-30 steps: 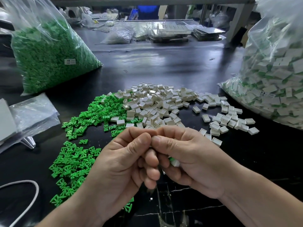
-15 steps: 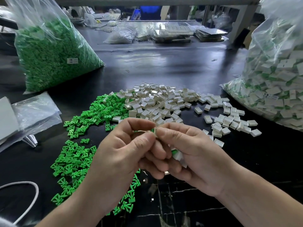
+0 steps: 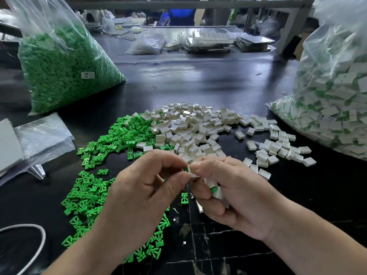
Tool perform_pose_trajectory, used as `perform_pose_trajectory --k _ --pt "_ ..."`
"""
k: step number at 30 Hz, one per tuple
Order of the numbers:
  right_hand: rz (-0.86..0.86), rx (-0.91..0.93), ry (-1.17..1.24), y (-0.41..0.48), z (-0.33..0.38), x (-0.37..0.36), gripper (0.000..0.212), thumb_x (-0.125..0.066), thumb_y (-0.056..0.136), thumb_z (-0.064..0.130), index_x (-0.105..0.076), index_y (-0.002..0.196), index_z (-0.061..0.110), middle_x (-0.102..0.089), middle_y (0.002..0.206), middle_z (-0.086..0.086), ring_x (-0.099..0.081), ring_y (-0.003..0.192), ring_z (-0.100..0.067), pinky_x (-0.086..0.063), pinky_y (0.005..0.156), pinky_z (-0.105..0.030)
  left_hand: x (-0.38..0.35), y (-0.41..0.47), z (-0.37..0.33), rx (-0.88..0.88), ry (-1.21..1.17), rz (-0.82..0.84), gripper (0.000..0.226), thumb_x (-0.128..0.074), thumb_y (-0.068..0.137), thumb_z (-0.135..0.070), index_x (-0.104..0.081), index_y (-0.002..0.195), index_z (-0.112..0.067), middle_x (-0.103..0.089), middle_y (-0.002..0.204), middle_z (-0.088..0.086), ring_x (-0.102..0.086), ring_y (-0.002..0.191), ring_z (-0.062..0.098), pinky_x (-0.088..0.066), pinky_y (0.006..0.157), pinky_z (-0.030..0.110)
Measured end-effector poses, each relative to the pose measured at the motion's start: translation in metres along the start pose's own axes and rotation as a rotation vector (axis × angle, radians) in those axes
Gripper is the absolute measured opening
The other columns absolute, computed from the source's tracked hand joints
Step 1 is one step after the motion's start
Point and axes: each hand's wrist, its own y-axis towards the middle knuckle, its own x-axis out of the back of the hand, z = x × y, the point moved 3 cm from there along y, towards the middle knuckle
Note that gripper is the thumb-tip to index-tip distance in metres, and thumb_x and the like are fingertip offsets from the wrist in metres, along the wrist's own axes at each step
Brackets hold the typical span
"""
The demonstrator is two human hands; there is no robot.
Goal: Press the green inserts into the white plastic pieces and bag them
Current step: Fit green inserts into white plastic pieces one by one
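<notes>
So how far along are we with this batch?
Done: the bag on the right holds many assembled pieces, and the right hand palms a few finished pieces. In hand: the left hand pinches a green insert into a white piece the right hand holds. Left: sizeable loose piles of white pieces and green inserts.

Person's two hands, bare. Left hand (image 3: 143, 197): broad back, creased knuckles, thumbnail trimmed short. Right hand (image 3: 234, 195): thumb side and palm edge are visible, thumbnail also short, fine lines across the finger joints. Left forearm (image 3: 79, 259) and right forearm (image 3: 317, 241): uncovered along their whole visible length, reaching the lower edge of the view.
</notes>
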Motion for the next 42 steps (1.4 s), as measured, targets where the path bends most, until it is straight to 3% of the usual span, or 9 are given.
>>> perform_pose_trajectory --k 6,10,13,16,21,26,29,35,42 --pt "0.037 -0.006 0.016 0.000 0.000 0.002 0.017 -0.060 0.084 0.027 -0.060 0.069 0.020 -0.051 0.061 -0.001 -0.039 0.039 -0.009 -0.025 0.034 -0.015 0.000 -0.001 -0.003 -0.011 0.028 -0.011 0.012 -0.067 0.081 -0.043 -0.061 0.091 -0.043 -0.067 0.081 -0.016 -0.065 0.066 0.007 -0.048 0.051 0.011" --pt "0.158 0.079 0.244 0.002 0.007 0.008 0.011 -0.066 0.079 0.017 -0.056 0.077 0.015 -0.061 0.067 -0.004 -0.050 0.039 -0.008 -0.034 0.031 -0.015 0.000 0.001 0.001 0.028 -0.009 -0.011 0.015 -0.060 0.084 -0.052 -0.062 0.094 -0.042 -0.068 0.082 -0.015 -0.066 0.067 0.009 -0.052 0.052 0.019" --pt "0.269 0.201 0.488 0.001 0.020 0.015 0.020 -0.070 0.076 0.010 -0.055 0.089 0.008 -0.066 0.081 -0.013 -0.058 0.044 -0.011 -0.042 0.033 -0.016 0.000 0.002 0.009 0.035 0.170 0.080 0.022 -0.053 0.083 -0.058 -0.061 0.096 -0.042 -0.062 0.096 -0.023 -0.062 0.084 -0.002 -0.050 0.063 0.009" --pt "0.293 0.231 0.549 0.000 0.025 0.019 0.024 -0.067 0.081 0.010 -0.063 0.105 0.007 -0.062 0.084 -0.011 -0.058 0.048 -0.011 -0.044 0.034 -0.018 -0.010 -0.001 0.014 -0.026 0.466 0.248 0.042 -0.044 0.081 -0.065 -0.063 0.110 -0.040 -0.055 0.103 -0.025 -0.055 0.092 -0.004 -0.049 0.077 0.015" --pt "0.174 0.160 0.403 0.004 0.020 0.027 0.015 -0.071 0.087 0.018 -0.058 0.088 0.012 -0.060 0.078 -0.004 -0.057 0.047 -0.006 -0.043 0.033 -0.015 -0.021 -0.003 0.020 -0.080 0.656 0.338 0.032 -0.062 0.081 -0.056 -0.070 0.106 -0.037 -0.056 0.096 -0.016 -0.054 0.093 0.007 -0.030 0.069 0.012" --pt "0.049 0.117 0.318 0.005 0.016 0.030 0.010 -0.070 0.081 0.007 -0.067 0.091 0.010 -0.065 0.083 -0.011 -0.057 0.048 -0.011 -0.039 0.031 -0.017 -0.022 -0.002 0.019 -0.128 0.676 0.342 0.021 -0.064 0.082 -0.050 -0.069 0.092 -0.032 -0.058 0.089 -0.013 -0.055 0.088 0.011 -0.040 0.071 0.021" --pt "0.037 0.088 0.308 0.005 0.016 0.030 0.015 -0.072 0.077 0.005 -0.069 0.089 0.013 -0.063 0.076 -0.009 -0.056 0.050 -0.012 -0.038 0.031 -0.017 -0.021 0.000 0.014 -0.100 0.566 0.292 0.019 -0.060 0.083 -0.047 -0.063 0.091 -0.030 -0.059 0.083 -0.017 -0.053 0.081 0.004 -0.041 0.069 0.014" --pt "0.063 0.024 0.292 0.003 0.017 0.029 0.029 -0.083 0.076 0.036 -0.061 0.067 0.019 -0.060 0.068 -0.002 -0.058 0.047 -0.010 -0.039 0.030 -0.017 -0.028 -0.008 0.011 -0.048 0.337 0.298 0.027 -0.071 0.084 -0.028 -0.060 0.106 -0.038 -0.059 0.087 -0.025 -0.053 0.086 -0.007 -0.039 0.072 0.004" --pt "-0.154 0.090 -0.309 -0.002 0.017 0.027 0.025 -0.067 0.093 0.039 -0.072 0.073 0.024 -0.053 0.061 0.001 -0.048 0.043 -0.015 -0.030 0.033 -0.017 -0.036 -0.008 0.004 -0.269 0.501 0.408 0.020 -0.064 0.083 -0.037 -0.073 0.098 -0.027 -0.057 0.076 -0.011 -0.055 0.071 0.012 -0.045 0.059 0.022"
